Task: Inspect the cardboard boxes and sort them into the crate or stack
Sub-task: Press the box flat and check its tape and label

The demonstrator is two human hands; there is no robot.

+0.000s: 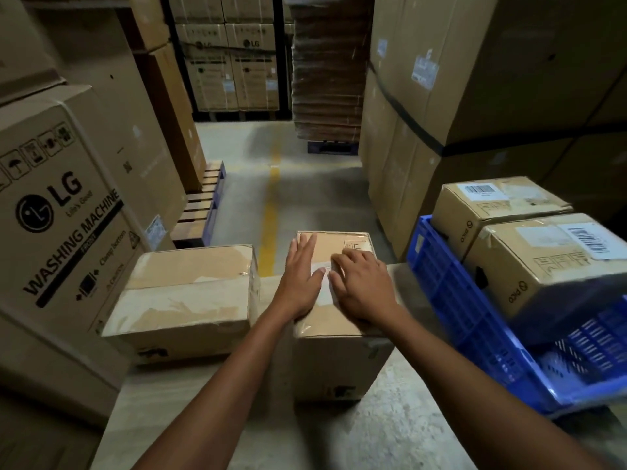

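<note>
A taped cardboard box [330,361] stands in the middle of a pale table [210,429]. My left hand [300,279] lies flat on its top with straight fingers. My right hand [361,286] rests on the same top just to the right, fingers bent slightly over a white label. A second, wider cardboard box [183,296] sits on the table to the left, apart from both hands. At the right stands a blue plastic crate [475,334] holding two cardboard boxes, a nearer one [549,266] and a farther one [498,205], both with barcode labels.
A large washing machine carton [68,212] stands close on the left. Tall strapped cartons [475,96] rise behind the crate on the right. Between them an aisle with a yellow floor line [271,205] leads to a pallet [203,205] and a stack of flat cardboard [327,69].
</note>
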